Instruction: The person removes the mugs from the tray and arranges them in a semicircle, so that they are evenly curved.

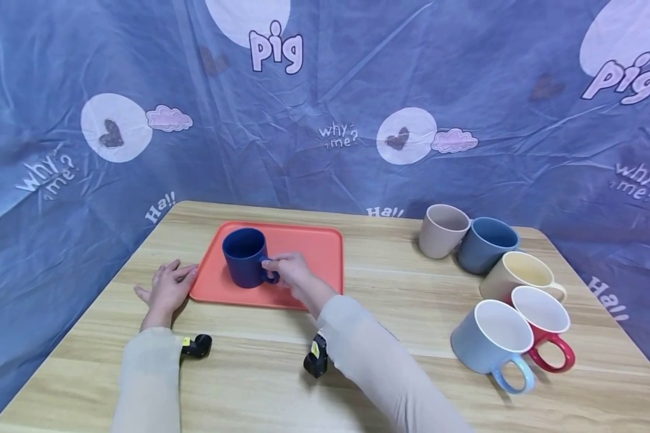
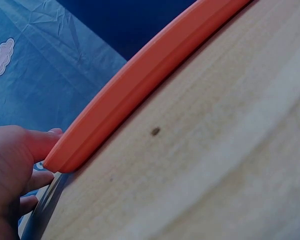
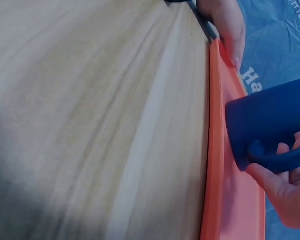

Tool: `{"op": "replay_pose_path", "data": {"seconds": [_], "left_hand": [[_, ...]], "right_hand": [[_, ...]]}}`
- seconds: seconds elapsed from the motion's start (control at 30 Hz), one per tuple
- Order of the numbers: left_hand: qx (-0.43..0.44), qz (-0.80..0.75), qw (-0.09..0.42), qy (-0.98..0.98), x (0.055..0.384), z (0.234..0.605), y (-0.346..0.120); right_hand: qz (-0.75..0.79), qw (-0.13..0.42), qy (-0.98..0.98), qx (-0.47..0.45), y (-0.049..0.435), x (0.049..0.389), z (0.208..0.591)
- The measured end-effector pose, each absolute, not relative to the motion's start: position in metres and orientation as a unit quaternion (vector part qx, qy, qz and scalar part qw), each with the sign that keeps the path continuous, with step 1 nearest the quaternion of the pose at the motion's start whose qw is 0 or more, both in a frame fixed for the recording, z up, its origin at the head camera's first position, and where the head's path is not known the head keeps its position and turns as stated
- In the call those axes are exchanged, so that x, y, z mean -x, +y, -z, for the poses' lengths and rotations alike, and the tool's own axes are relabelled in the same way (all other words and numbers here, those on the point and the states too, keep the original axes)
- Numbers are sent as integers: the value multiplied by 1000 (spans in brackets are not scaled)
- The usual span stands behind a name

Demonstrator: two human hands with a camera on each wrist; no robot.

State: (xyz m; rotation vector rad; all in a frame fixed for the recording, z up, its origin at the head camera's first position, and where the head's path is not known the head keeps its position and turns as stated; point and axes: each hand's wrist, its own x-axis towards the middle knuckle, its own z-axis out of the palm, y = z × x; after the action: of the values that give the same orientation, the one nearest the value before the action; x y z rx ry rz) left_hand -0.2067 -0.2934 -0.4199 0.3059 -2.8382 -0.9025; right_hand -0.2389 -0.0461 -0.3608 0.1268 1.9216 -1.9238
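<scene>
A dark blue mug (image 1: 244, 257) stands upright on the left part of a red-orange tray (image 1: 325, 252). My right hand (image 1: 292, 272) grips the mug by its handle, which faces right. In the right wrist view, the thumb and fingers of the right hand (image 3: 290, 197) close around the handle of the mug (image 3: 267, 122). Beside the tray's left edge, my left hand (image 1: 168, 290) rests on the table with its fingers spread. The left wrist view shows the left hand (image 2: 12, 175) touching the corner of the tray (image 2: 120, 95), its thumb side at the rim.
On the right of the wooden table (image 1: 390, 276) several mugs stand close together: grey-beige (image 1: 439, 236), slate blue (image 1: 479, 254), cream (image 1: 501, 279), red with a white inside (image 1: 547, 329) and light blue (image 1: 479, 343). A blue printed cloth (image 1: 325, 90) hangs behind.
</scene>
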Motion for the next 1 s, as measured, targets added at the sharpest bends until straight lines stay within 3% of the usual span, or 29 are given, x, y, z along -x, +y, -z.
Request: {"op": "replay_pose_path", "data": {"seconds": [1.0], "left_hand": [[-105, 311, 67, -942, 205, 418, -294]], "right_hand": [[761, 167, 624, -63, 8, 220, 350]]}}
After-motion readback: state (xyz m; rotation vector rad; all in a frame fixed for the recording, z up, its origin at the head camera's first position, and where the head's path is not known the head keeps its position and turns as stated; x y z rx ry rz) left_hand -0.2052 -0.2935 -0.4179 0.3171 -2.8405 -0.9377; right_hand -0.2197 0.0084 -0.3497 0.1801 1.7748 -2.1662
